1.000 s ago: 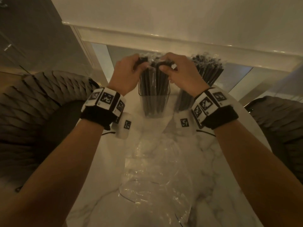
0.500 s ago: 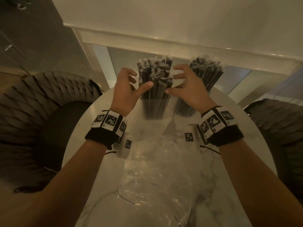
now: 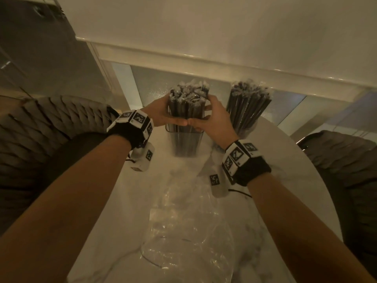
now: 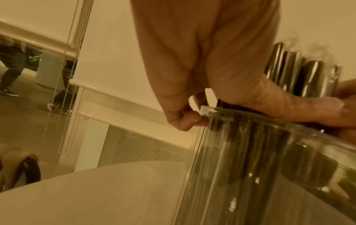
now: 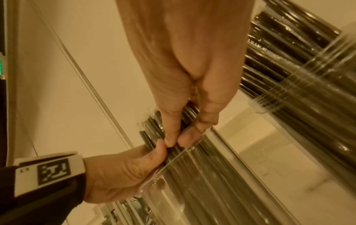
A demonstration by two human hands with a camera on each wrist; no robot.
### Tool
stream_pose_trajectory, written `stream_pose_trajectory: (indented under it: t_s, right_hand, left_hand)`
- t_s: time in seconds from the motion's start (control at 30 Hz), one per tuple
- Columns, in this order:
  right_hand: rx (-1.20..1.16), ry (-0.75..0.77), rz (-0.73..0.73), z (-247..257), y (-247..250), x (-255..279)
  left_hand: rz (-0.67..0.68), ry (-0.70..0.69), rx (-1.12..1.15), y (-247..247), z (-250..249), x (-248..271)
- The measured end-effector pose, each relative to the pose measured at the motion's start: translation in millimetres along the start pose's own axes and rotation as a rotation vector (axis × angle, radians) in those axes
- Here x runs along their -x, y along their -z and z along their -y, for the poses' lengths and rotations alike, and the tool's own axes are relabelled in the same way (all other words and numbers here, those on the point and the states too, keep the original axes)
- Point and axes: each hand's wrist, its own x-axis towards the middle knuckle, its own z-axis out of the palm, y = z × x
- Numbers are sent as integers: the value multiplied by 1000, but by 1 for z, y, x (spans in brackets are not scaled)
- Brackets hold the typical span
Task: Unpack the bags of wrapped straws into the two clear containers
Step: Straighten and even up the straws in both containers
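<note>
Both hands — left hand (image 3: 161,113), right hand (image 3: 214,117) — cupped round straw bundle (image 3: 188,101) standing in near clear container (image 3: 184,141), thumbs meeting in front. Risk: uneven squeeze tips container — straws spill onto table (image 3: 285,160).

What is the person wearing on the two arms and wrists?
Both forearms are bare, without sleeves. Each wrist carries a black band topped with white blocks bearing black square markers. A small white marked unit hangs under each wrist, with a thin black cable.
</note>
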Motion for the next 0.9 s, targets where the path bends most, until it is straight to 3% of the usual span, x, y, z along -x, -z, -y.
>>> stream_pose_trajectory:
  t_s: [0.1, 0.27, 0.33, 0.47, 0.57, 0.7, 0.8, 0.9]
  right_hand:
    - [-17, -11, 65, 5, 9, 1]
    - [175, 153, 142, 23, 30, 0]
    - [265, 225, 181, 29, 31, -5]
    - [289, 244, 246, 22, 15, -7]
    - [251, 251, 248, 15, 15, -4]
    - [156, 190, 325, 5, 25, -2]
    - [18, 77, 352, -7, 26, 3]
    - [-50, -30, 383, -17, 27, 3]
  left_hand:
    - [15, -45, 7, 5, -2, 2]
    - [-184, -202, -3, 16, -10, 9]
    - [-206, -270, -43, 9, -20, 10]
    - [-213, -294, -246, -9, -24, 0]
    - [-220, -277, -234, -6, -22, -4]
    - [-144, -318, -222, 3, -28, -5]
    - [-114, -323, -87, 6, -25, 3]
    - [-131, -125, 122, 4, -6, 24]
